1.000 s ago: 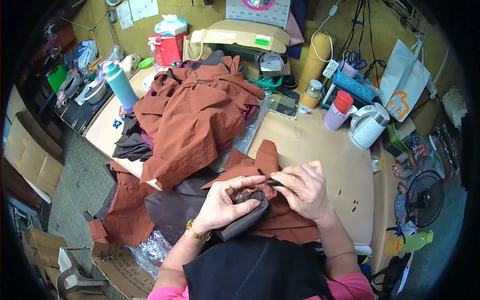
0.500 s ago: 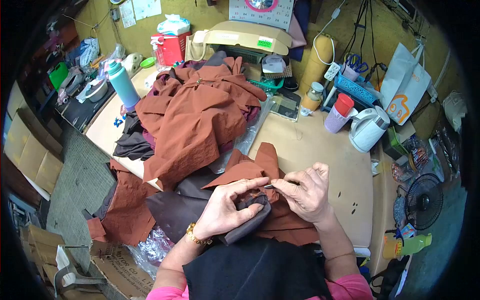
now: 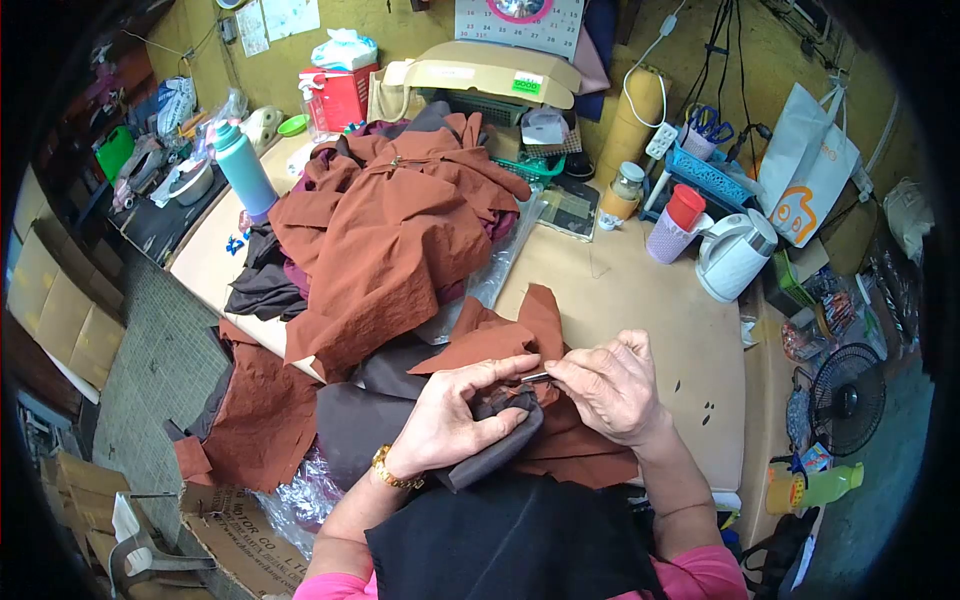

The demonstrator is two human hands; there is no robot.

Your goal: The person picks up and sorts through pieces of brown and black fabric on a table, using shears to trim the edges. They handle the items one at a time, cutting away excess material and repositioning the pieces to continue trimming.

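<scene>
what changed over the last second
The right hand, pinching the small tool, eased slightly down and in toward the left hand. Nothing was picked up or released. The left hand kept gripping the folded dark fabric; the rust garment pile and kettle stayed put.

Tool (image 3: 537, 378) in right hand (image 3: 610, 390) too small to identify. Left hand (image 3: 455, 415) hides part of grey fabric (image 3: 495, 450). Calendar (image 3: 518, 22), 12 o'clock, cropped.
</scene>
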